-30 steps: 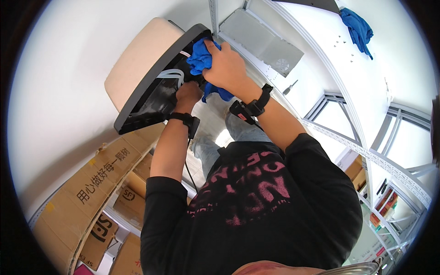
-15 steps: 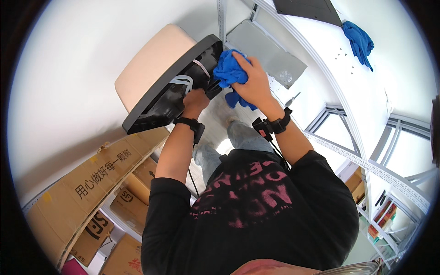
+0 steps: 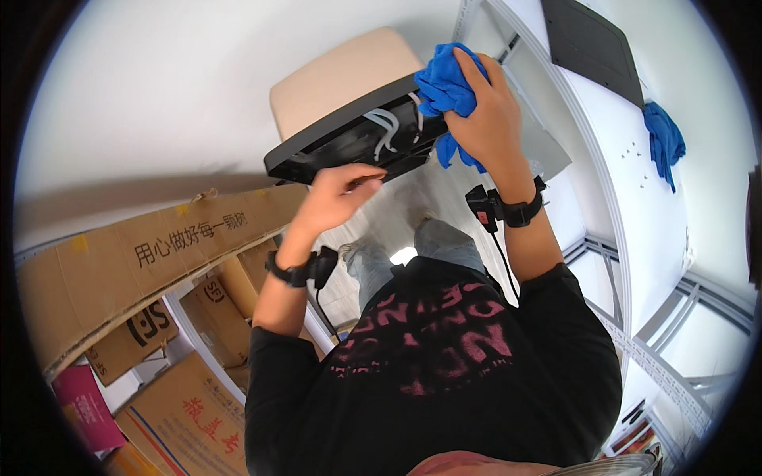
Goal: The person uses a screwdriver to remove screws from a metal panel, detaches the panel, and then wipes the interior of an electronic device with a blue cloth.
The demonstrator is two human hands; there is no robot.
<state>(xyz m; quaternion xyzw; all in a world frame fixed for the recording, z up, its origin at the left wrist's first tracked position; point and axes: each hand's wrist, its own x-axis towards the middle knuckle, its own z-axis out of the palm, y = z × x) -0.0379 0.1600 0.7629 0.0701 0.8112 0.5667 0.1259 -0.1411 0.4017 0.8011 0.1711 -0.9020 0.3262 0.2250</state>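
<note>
A beige housing [image 3: 341, 83] with a dark grey rim [image 3: 333, 131] is tilted so that its black underside faces me. Pale grey hoses [image 3: 387, 127] loop out of that underside, and a thin pinkish-white strip [image 3: 418, 119] crosses it farther right. My right hand [image 3: 494, 119] grips a bunched blue cloth [image 3: 446, 83] against the rim's right end, and part of the cloth dangles below. My left hand [image 3: 337, 197] is at the housing's near lower edge, thumb and fingers apart, with nothing visible in it. Whether its fingertips touch the edge, I cannot tell.
A long cardboard sheet [image 3: 167, 238] runs along the left, above shelves of cardboard boxes [image 3: 186, 412]. On the right, a white tabletop [image 3: 611, 151] holds a dark flat panel [image 3: 591, 51], several small screws [image 3: 635, 151] and another blue cloth [image 3: 665, 143].
My left hand has come out of the underside and opened. The housing has shifted right and turned flatter in view, while my right hand stays with the cloth at its right end.
</note>
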